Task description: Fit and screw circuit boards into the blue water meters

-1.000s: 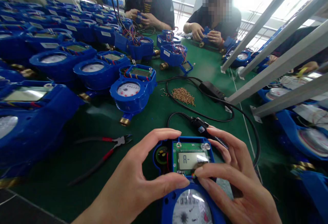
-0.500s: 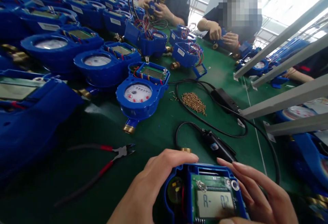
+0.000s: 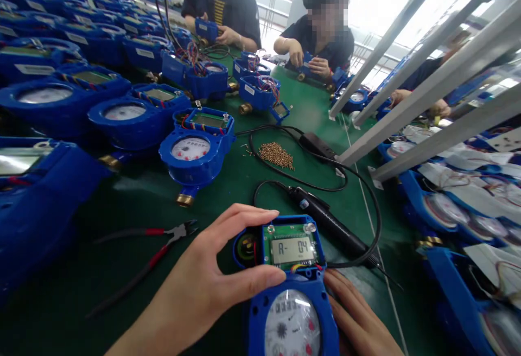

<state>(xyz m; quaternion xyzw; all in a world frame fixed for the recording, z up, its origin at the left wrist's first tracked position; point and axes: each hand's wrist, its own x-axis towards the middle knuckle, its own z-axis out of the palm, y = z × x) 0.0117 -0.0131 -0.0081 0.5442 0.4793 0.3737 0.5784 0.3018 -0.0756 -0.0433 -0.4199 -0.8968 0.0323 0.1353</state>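
A blue water meter [image 3: 293, 318] stands close in front of me, with its round dial nearest me and an open electronics compartment beyond it. Its lit display [image 3: 291, 249] reads "A- 04" on a green circuit board. My left hand [image 3: 203, 274] grips the compartment from the left, thumb below the display and fingers along the far rim. Against the meter's right side lies my right hand [image 3: 358, 312], its fingers bent around the body and partly hidden by it. Just beyond is a black electric screwdriver [image 3: 334, 223] with a cable.
Red-handled cutters [image 3: 158, 242] lie to the left. A pile of small brass screws [image 3: 275, 155] is farther out, near a black cable. Another water meter [image 3: 195, 155] stands left of it, among many others. Grey metal posts [image 3: 407, 106] rise at right. Co-workers [image 3: 223, 8] handle meters opposite.
The display has gone from "A- 02" to "A- 04". My right hand has moved down from the compartment to the meter's right side. The camera view has turned right, showing more of the meter.
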